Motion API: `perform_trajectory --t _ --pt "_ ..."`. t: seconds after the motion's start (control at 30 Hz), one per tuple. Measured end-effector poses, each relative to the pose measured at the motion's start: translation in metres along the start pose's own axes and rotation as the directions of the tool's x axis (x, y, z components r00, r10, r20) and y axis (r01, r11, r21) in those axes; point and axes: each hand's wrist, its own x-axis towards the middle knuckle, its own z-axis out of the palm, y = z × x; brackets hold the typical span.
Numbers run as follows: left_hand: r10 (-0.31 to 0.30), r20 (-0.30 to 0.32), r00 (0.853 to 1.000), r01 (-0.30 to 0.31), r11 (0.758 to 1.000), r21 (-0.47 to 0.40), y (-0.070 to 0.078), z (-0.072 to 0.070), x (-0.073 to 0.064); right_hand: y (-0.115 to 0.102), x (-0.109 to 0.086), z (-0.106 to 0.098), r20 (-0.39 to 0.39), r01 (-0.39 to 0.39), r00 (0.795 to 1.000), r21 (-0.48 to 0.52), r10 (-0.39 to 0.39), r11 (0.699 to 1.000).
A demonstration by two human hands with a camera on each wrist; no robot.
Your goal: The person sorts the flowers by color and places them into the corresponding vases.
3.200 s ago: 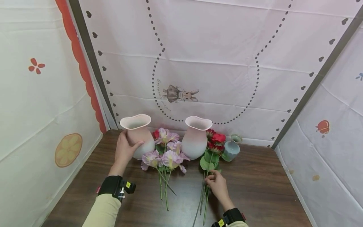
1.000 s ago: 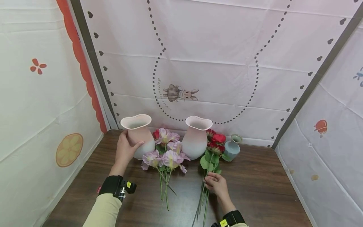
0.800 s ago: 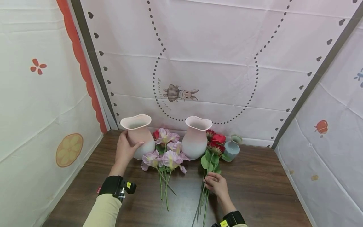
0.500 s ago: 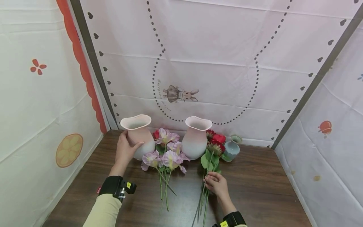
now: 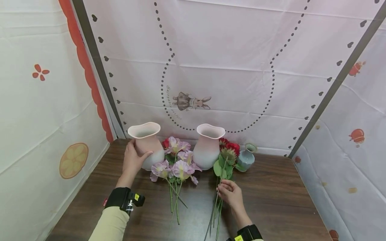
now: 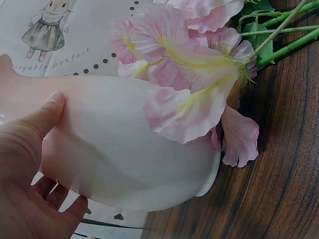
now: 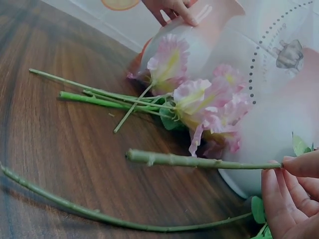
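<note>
Left vase (image 5: 150, 145) and right vase (image 5: 206, 154), upright at the back of the worktop (image 5: 277, 207), no stems showing in either mouth; left vase gripped by the left hand (image 5: 132, 162). Lilac flowers (image 5: 178, 164) lying loose between, red flowers (image 5: 233, 147) beside the right vase, all seemingly left to place. Small blue vase (image 5: 246, 159) farther right, likewise flowerless. One stem (image 7: 174, 160) pinched in the right hand (image 5: 232, 194); apparently barely begun. Hidden: vase bottoms inside. Cut off: longest stem's end. Unclear: red bloom (image 5: 165, 144) behind the lilac.

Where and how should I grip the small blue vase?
Probably the narrow neck of the small blue vase, just under its flared rim, coming from the right: bare tabletop lies there, while leaves and red flowers crowd its left.
</note>
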Motion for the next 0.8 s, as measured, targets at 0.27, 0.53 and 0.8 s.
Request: perform_trajectory --t 0.27,0.53,0.8 --pt "0.001 0.001 1.000 -0.001 1.000 0.008 0.001 0.000 0.000 -0.012 -0.006 0.005 -0.027 0.058 0.998 0.034 -0.057 0.998" --pt "-0.004 0.003 1.000 0.004 1.000 0.006 0.000 0.000 0.000 -0.025 -0.010 0.009 -0.051 0.143 0.989 0.060 -0.140 0.988" --pt "-0.004 0.014 1.000 0.004 1.000 0.002 -0.001 0.000 0.002 -0.038 -0.017 0.015 -0.088 0.245 0.967 0.101 -0.237 0.964"
